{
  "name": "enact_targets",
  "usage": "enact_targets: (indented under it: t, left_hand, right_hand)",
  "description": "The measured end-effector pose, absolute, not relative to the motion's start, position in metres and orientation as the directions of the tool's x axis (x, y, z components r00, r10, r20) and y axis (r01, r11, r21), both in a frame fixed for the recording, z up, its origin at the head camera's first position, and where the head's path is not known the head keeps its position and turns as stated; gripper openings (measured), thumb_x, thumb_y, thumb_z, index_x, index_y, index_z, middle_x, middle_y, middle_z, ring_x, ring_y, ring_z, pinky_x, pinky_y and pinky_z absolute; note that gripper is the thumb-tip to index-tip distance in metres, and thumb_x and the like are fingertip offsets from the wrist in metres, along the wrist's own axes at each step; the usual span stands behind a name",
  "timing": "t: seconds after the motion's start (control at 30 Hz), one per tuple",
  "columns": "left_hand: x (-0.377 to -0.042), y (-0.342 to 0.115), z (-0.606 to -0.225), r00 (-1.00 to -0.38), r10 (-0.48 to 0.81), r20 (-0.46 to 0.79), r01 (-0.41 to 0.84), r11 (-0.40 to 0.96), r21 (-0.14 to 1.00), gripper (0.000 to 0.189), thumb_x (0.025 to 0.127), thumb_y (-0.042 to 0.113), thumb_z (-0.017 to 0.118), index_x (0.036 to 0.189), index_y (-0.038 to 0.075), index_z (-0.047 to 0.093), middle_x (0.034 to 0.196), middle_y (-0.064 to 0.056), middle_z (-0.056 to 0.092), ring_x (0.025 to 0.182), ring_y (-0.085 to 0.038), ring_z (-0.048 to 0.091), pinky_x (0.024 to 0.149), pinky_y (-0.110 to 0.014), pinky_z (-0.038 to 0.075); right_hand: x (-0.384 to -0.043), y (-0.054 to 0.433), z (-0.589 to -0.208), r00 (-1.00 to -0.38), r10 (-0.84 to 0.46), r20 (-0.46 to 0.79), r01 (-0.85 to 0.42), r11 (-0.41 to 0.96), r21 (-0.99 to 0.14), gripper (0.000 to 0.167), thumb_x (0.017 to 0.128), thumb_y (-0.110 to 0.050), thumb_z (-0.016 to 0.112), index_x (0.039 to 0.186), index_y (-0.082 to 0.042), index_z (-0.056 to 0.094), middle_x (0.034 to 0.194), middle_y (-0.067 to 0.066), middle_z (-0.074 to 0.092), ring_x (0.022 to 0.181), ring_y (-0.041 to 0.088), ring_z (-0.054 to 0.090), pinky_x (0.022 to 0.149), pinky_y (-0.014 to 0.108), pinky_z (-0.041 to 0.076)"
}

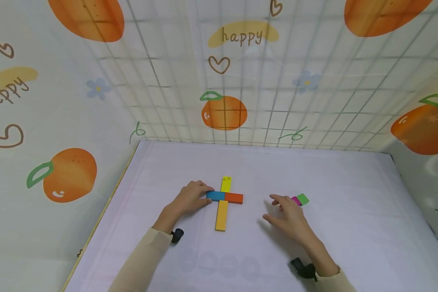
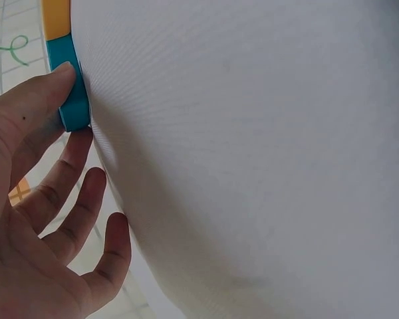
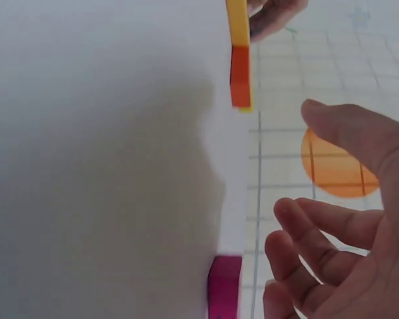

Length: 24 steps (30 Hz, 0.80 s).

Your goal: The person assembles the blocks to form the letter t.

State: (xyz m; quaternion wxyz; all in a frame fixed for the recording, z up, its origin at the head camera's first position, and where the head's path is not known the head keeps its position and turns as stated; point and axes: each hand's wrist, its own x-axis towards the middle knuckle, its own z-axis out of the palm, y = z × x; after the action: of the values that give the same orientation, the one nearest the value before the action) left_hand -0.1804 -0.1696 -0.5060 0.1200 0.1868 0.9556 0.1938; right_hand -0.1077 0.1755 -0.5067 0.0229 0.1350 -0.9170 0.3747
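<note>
On the white table several flat coloured blocks lie in a cross. A blue block [image 1: 215, 196] forms its left arm and a red-orange block [image 1: 234, 198] its right arm. A yellow block [image 1: 226, 184] points away at the top, and a longer orange-yellow block [image 1: 221, 215] runs toward the near side. My left hand [image 1: 191, 198] pinches the blue block, thumb on the near side and index finger on the far one. My right hand [image 1: 289, 217] is over the table with its fingers apart, holding nothing. Just behind it lie a magenta block [image 1: 296, 200] and a green block [image 1: 303, 199], the magenta partly hidden by the fingers.
The white table [image 1: 368, 211] ends at a patterned cloth backdrop [image 1: 175, 109] with printed oranges. Similar cloth stands at the left and right sides. A small black wrist camera [image 1: 303, 268] sits at the right wrist, another black device [image 1: 177, 235] at the left.
</note>
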Motion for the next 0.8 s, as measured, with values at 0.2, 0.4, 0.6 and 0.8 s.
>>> enact_targets:
  t: [0.2, 0.4, 0.6, 0.8]
  left_hand:
    - [-0.18, -0.17, -0.507, -0.902, 0.402, -0.16, 0.307, 0.855, 0.418, 0.039, 0.093, 0.03, 0.074, 0.131, 0.022, 0.069, 0.124, 0.0, 0.061, 0.111, -0.022, 0.051, 0.089, -0.045, 0.044]
    - [-0.18, -0.171, -0.509, -0.903, 0.4, -0.158, 0.308, 0.857, 0.413, 0.039, 0.092, 0.031, 0.074, 0.13, 0.023, 0.069, 0.123, 0.0, 0.06, 0.111, -0.021, 0.051, 0.089, -0.043, 0.044]
    - [-0.181, -0.17, -0.508, -0.903, 0.397, -0.163, 0.303, 0.859, 0.414, 0.039, 0.092, 0.031, 0.074, 0.13, 0.023, 0.069, 0.124, 0.0, 0.061, 0.113, -0.021, 0.051, 0.09, -0.044, 0.044]
    - [-0.181, -0.17, -0.507, -0.904, 0.398, -0.158, 0.306, 0.859, 0.411, 0.039, 0.092, 0.031, 0.075, 0.13, 0.024, 0.069, 0.125, 0.0, 0.061, 0.113, -0.022, 0.051, 0.09, -0.045, 0.044]
  right_hand:
    - [-0.108, 0.196, -0.509, -0.965, -0.205, 0.162, -0.257, 0.642, -0.722, 0.06, 0.082, -0.021, 0.085, 0.132, 0.002, 0.06, 0.106, 0.01, 0.066, 0.092, 0.025, 0.058, 0.079, 0.04, 0.05]
    - [-0.112, 0.218, -0.51, -0.965, -0.164, 0.206, -0.263, 0.634, -0.727, 0.056, 0.081, -0.012, 0.085, 0.129, 0.005, 0.06, 0.1, 0.01, 0.066, 0.09, 0.027, 0.057, 0.077, 0.035, 0.048]
    - [-0.115, 0.238, -0.508, -0.984, -0.099, 0.146, -0.175, 0.669, -0.723, 0.057, 0.085, -0.016, 0.082, 0.133, 0.002, 0.058, 0.106, 0.015, 0.063, 0.091, 0.03, 0.056, 0.07, 0.035, 0.046]
    - [-0.12, 0.253, -0.51, -0.991, -0.067, 0.115, -0.13, 0.689, -0.714, 0.057, 0.087, -0.019, 0.08, 0.135, 0.0, 0.056, 0.107, 0.015, 0.063, 0.092, 0.029, 0.056, 0.069, 0.035, 0.046]
